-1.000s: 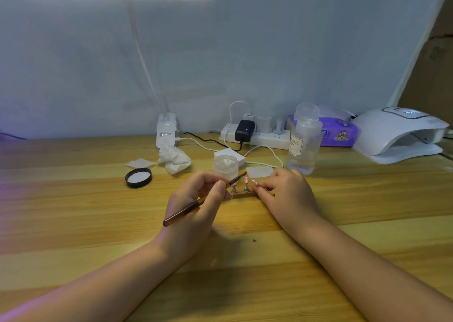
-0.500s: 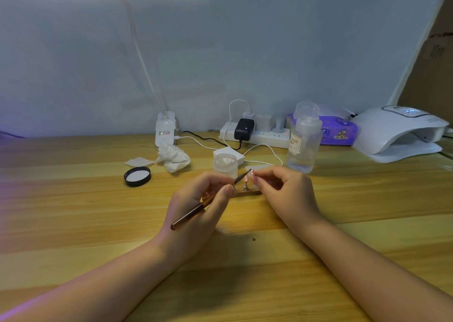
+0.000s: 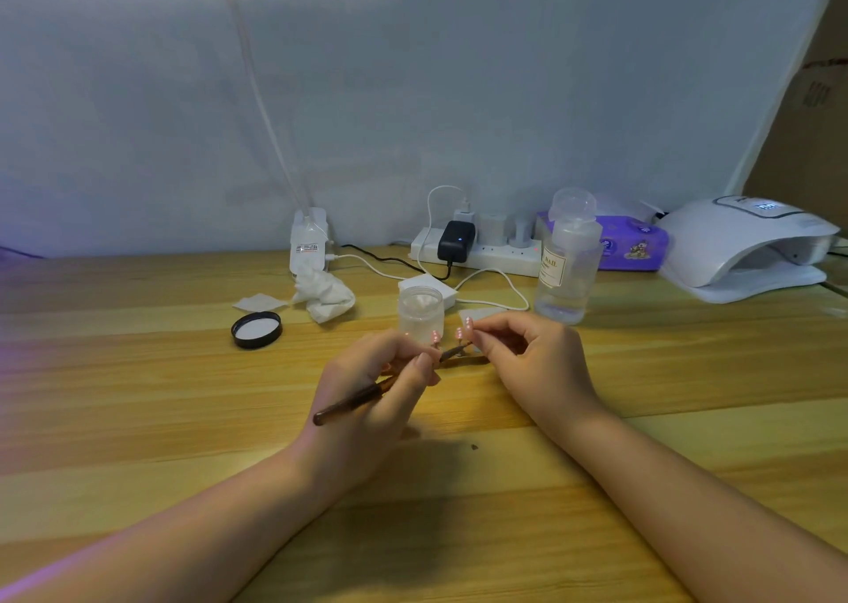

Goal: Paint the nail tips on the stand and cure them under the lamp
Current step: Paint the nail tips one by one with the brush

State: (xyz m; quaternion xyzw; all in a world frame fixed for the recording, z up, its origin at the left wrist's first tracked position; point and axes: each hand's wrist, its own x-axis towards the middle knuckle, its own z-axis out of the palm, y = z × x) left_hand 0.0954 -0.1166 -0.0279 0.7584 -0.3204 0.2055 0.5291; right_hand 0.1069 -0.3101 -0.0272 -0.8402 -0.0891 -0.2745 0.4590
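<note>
Since a second earlier, the right hand (image 3: pixel 534 364) had lifted off the stand (image 3: pixel 465 360) and now pinched one nail tip (image 3: pixel 468 325) on its peg between curled fingers, raised just above the stand. Opposite it, the left hand (image 3: pixel 374 384) gripped the brush (image 3: pixel 348 403), bristle end pointing right toward the tips. Two more tips stood on the stand, which lay on the wooden surface (image 3: pixel 137 396) between both hands. Far right sat the white curing lamp (image 3: pixel 743 249).
</note>
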